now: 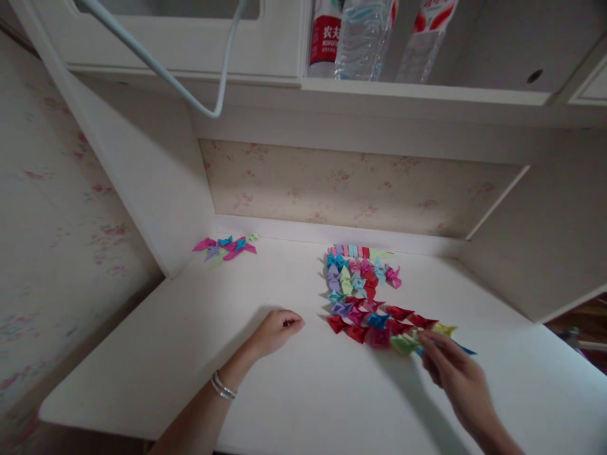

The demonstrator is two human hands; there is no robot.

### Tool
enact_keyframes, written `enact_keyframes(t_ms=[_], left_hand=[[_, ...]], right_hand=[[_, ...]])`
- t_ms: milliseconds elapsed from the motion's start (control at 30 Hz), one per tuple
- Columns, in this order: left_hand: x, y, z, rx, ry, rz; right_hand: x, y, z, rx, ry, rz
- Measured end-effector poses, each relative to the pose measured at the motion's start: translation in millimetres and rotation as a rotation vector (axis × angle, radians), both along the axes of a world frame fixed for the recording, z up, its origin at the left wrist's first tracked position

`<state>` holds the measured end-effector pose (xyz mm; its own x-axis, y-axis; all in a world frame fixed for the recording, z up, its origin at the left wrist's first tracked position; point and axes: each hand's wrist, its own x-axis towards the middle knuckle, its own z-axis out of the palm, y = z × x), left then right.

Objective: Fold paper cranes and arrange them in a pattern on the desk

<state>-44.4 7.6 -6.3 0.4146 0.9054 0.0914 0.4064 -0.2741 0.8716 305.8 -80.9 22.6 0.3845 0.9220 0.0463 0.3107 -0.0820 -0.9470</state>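
Rows of folded paper cranes (365, 303) in red, pink, blue, purple and green lie on the white desk, right of the middle. My right hand (453, 370) is at the near right end of the front row, its thumb and fingers pinched on a light green paper crane (404, 343). Beside those fingers are a yellow crane (444, 329) and a blue pointed piece (465, 349), partly covered by the hand. My left hand (276, 332) rests on the desk left of the rows, fingers curled closed, with nothing visible in them.
A small pile of paper cranes (234, 246) lies at the back left. Folded paper strips (353, 251) line the back of the rows. Overhead is a shelf (427, 93) with plastic bottles (363, 41), and a white bent rod (190, 98) hangs down at left.
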Motion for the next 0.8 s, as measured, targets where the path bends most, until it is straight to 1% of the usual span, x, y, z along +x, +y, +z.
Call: enact_keyframes(t_ms=[100,167,233,267,333,367,400,500,600,700,800], left_hand=[[1,0,-3.1,0.003,-0.033,0.065],[0,2,-5.7,0.002,-0.062,0.126],[-5,8,-7.4,0.018,-0.067,0.191],[-9,13,-7.5,0.041,-0.047,0.224],[-25,28,-5.5,0.123,0.078,0.287],[-36,38,-3.2,0.172,0.173,0.324],[-49,49,-0.1,0.224,0.309,0.361],[-93,86,12.1,0.264,0.458,0.444],[-131,121,23.2,0.286,0.605,0.485],[-151,149,27.2,0.306,0.713,0.491],[-155,170,25.4,0.310,0.778,0.475]], right_hand=[[-67,8,0.0,-0.056,0.048,0.377],[-109,15,-0.4,-0.066,0.030,0.589],[-145,24,-3.5,-0.080,0.018,0.735],[-160,29,-6.5,-0.096,0.027,0.776],[-184,36,-14.5,-0.095,0.024,0.808],[-192,38,-18.9,-0.057,-0.011,0.798],[-197,40,-23.0,-0.010,-0.058,0.785],[-200,39,-30.8,0.098,-0.179,0.780],[-196,36,-32.4,0.096,-0.192,0.792],[-193,36,-32.6,0.099,-0.189,0.782],[-193,38,-34.2,0.098,-0.186,0.782]])
